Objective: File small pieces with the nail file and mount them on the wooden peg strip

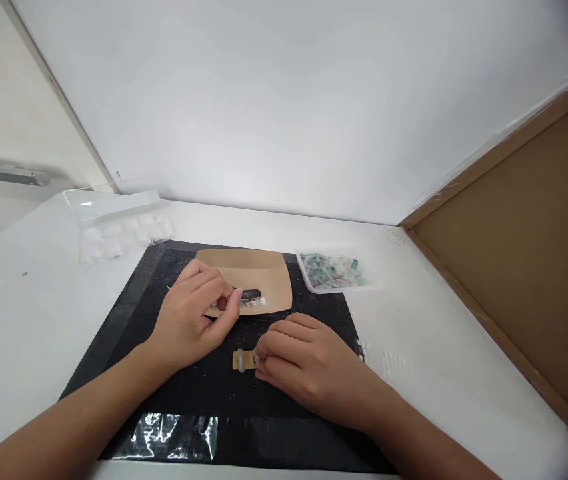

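Note:
Over the near left part of a brown paper tray (277, 267), my left hand (199, 313) is closed in a pinch; whatever lies between its fingertips is too small to name. A dark elongated piece (251, 294) and small whitish bits (254, 303) are in the tray beside those fingertips. My right hand (304, 367) is closed with its fingertips on the right end of a small yellow strip (237, 361) on the black mat. Near the strip's left end sits a clear rounded piece (241, 360). The fingers hide the strip's right end.
A white tray (324, 290) of green and clear small packets stands at the mat's back right corner. Clear packaging with white pouches (111, 243) lies at the back left. Small white pieces (393, 365) are right of the black mat (164, 387). Cardboard (514, 233) borders the right.

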The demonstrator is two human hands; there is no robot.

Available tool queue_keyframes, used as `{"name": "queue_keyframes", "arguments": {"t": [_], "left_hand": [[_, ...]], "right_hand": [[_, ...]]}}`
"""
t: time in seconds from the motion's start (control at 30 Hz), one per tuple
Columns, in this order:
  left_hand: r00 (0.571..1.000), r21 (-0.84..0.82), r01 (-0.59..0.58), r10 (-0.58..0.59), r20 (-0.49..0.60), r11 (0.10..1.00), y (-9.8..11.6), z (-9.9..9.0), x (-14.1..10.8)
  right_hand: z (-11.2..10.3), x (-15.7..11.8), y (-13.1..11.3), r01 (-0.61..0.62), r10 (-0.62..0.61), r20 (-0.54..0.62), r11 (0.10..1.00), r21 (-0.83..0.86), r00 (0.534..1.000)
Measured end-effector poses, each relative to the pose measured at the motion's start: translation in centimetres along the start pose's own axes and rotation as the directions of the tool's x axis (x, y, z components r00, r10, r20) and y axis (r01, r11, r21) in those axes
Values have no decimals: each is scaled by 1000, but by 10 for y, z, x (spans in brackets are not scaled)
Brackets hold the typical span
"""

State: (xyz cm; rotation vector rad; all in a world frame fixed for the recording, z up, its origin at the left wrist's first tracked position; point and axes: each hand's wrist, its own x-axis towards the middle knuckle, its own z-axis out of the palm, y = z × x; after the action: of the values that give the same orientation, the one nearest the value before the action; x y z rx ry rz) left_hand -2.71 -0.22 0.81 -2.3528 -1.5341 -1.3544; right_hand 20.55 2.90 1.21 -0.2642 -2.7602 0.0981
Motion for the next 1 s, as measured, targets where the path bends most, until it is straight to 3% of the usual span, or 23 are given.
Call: {"name": "queue_keyframes", "arguments": {"t": [0.27, 0.57, 0.7, 1.0], "left_hand": [[1000, -3, -13, 13, 4, 1000, 1, 2, -3], [1000, 6, 12, -12, 11, 1000, 1, 3, -2], [1000, 30, -2, 2, 4, 1000, -1, 3, -1], [1000, 37, 7, -7, 7, 999, -4, 2, -2]], "right_hand": [[2, 0, -5, 4, -2, 40, 999, -41, 999], [5, 0, 1, -43, 42, 40, 998, 45, 998], [6, -1, 6, -70, 62, 56, 985, 159, 996], [1, -1, 10, -80, 72, 52, 982, 169, 996]]}}
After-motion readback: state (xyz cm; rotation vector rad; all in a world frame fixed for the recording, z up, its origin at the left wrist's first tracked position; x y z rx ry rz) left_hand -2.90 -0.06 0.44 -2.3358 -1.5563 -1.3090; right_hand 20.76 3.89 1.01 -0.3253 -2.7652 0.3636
